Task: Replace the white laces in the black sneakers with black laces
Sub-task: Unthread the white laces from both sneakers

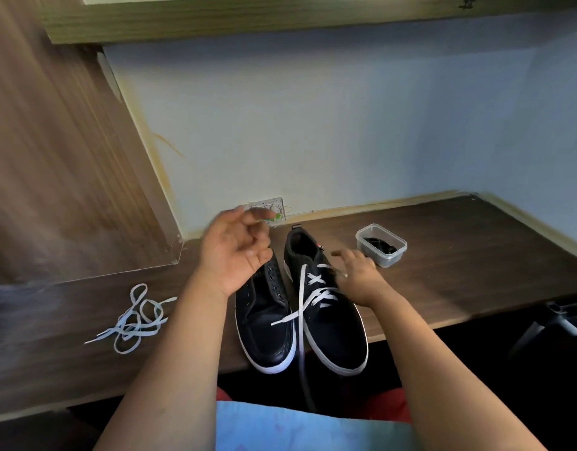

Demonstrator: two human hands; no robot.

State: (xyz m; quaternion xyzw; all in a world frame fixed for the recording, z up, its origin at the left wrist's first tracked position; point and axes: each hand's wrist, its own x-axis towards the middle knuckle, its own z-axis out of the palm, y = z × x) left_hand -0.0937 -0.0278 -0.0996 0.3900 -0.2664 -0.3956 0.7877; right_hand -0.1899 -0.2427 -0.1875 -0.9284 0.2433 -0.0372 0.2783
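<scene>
Two black white-soled sneakers (300,307) sit side by side on the dark wood tabletop (459,255): left one bare, right one half-unlaced, right hand (357,276) pinching its flat white lace (302,301), left hand (236,252) loose and empty; next, probably draw remaining crossings free.

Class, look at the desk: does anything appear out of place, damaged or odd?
Yes. One end of the white lace in the right sneaker trails off the desk edge. A removed white lace lies tangled at the left. On the back wall, a socket box appears to have no cover.
</scene>
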